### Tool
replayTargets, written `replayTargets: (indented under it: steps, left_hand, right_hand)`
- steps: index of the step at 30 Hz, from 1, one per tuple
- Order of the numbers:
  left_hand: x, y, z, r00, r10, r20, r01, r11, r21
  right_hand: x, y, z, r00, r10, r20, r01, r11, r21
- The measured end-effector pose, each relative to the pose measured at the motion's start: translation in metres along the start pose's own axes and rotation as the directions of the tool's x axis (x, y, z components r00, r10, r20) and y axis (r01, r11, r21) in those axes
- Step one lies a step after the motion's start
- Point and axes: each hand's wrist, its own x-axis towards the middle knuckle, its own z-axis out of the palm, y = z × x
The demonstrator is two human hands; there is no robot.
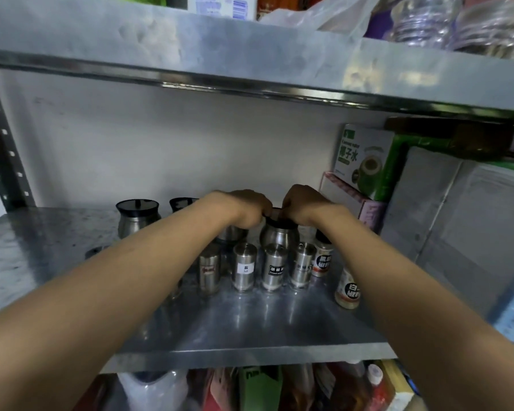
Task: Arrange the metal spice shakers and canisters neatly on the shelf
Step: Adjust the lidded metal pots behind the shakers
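Observation:
On the metal shelf (250,330) a back row of round steel canisters with black lids stands against the wall; the leftmost canister (137,218) is in plain sight. Both my hands reach to the back row. My left hand (244,207) and my right hand (303,203) grip the black lid rim of one canister (279,234) from either side. Another canister under my left hand is mostly hidden. In front stands a row of several small steel shakers, among them the salt shaker (244,266) and a pepper shaker (275,269).
Two plastic pepper bottles (348,289) stand to the right of the shakers. Cartons, including a green coconut-water box (365,161), fill the shelf's right end. An upper shelf (250,54) hangs close overhead. Packets crowd the shelf below.

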Motion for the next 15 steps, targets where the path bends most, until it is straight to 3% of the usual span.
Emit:
replayTargets:
  steps: [5, 15]
  left_hand:
    - [0.008, -0.001, 0.003, 0.999, -0.045, -0.01, 0.046, 0.998, 0.037]
    - [0.003, -0.013, 0.01, 0.995, -0.047, -0.084, 0.031, 0.983, -0.182]
  right_hand:
    - [0.007, -0.003, 0.005, 0.999, 0.032, -0.039, -0.033, 0.999, -0.033]
    - [-0.002, -0.005, -0.002, 0.999, 0.034, -0.032, -0.036, 0.998, -0.055]
